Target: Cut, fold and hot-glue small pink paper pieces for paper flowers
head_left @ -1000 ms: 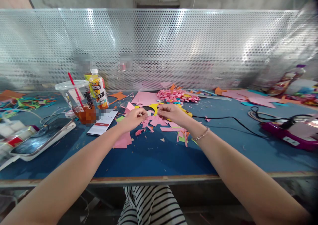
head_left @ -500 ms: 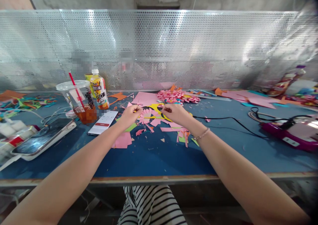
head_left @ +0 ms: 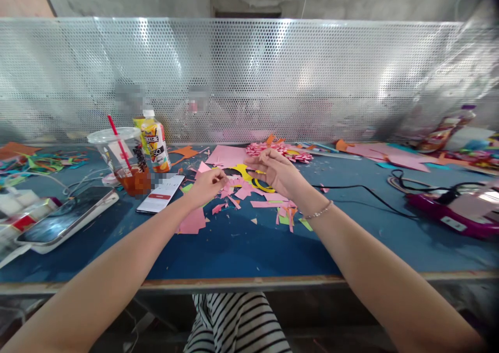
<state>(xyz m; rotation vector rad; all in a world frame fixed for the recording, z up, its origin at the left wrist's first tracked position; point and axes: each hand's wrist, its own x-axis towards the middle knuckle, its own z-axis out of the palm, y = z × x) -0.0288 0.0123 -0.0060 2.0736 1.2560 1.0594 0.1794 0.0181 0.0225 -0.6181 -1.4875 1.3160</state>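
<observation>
My left hand (head_left: 208,184) rests low over the blue table (head_left: 241,244), its fingers pinched on a pink paper piece (head_left: 226,188) among loose pink scraps (head_left: 268,203). My right hand (head_left: 275,172) is raised a little above the table, fingertips drawn together and pointing left. Whether they hold anything is not visible. Yellow-handled scissors (head_left: 255,181) lie on the table just under and between the hands. A pile of pink paper flowers (head_left: 278,149) sits right behind my right hand. A flat pink sheet (head_left: 226,155) lies behind the scraps.
At left stand a plastic cup with a red straw (head_left: 125,158), a drink bottle (head_left: 155,142), a phone (head_left: 159,196) and a white-cased tablet (head_left: 64,219). A purple device (head_left: 452,212) with a black cable (head_left: 362,188) sits at right. A perforated metal screen (head_left: 249,77) closes the back.
The hands have come apart. My right hand rose and moved back toward the flower pile; my left hand lowered to the scraps with the pink piece.
</observation>
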